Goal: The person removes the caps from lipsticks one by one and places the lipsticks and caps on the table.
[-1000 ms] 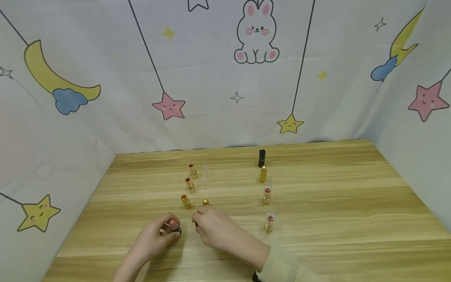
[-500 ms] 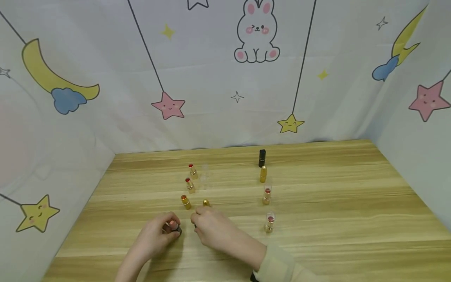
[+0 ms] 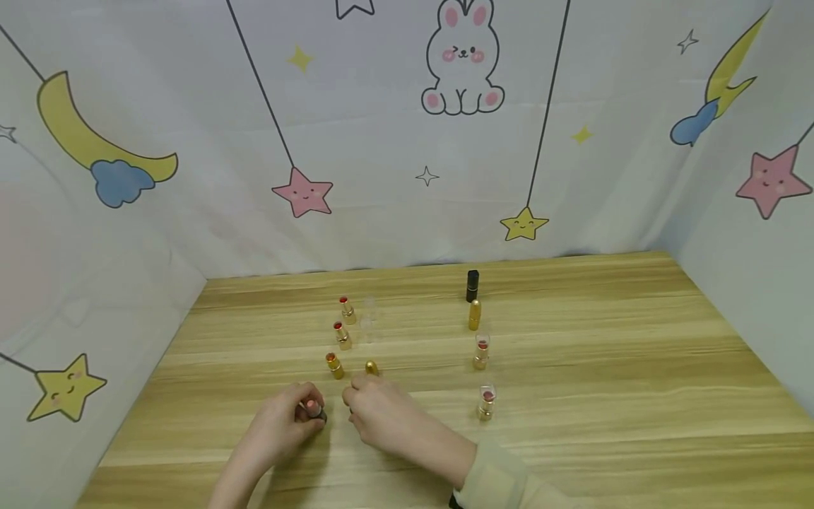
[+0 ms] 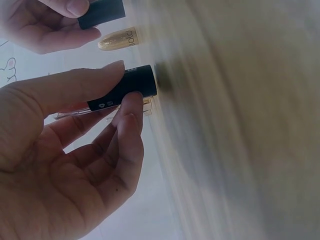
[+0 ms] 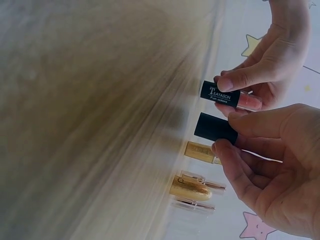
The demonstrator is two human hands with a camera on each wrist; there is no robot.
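My left hand [image 3: 275, 428] grips an uncapped black lipstick [image 5: 220, 95] between thumb and fingers. Its pink tip points up, and white lettering shows on the black base in the right wrist view. Just to the right, my right hand [image 3: 384, 413] pinches a black lipstick cap [image 5: 215, 128], mostly hidden by the fingers in the head view. Both pieces stand close over the table, side by side with a small gap. Behind my right hand rises a gold cap [image 3: 372, 367], and behind my left is an open gold lipstick [image 3: 334, 365].
Farther back stand two open red lipsticks [image 3: 343, 336] beside clear caps [image 3: 369, 326]. A right-hand column holds a black lipstick [image 3: 473, 286], a gold lipstick [image 3: 475, 315] and two clear-capped ones [image 3: 481, 353]. A printed curtain [image 3: 381, 233] borders the wooden table [image 3: 604, 353].
My right hand has shifted slightly left with the black cap. My left hand keeps its grip on the lipstick and stays nearly still.
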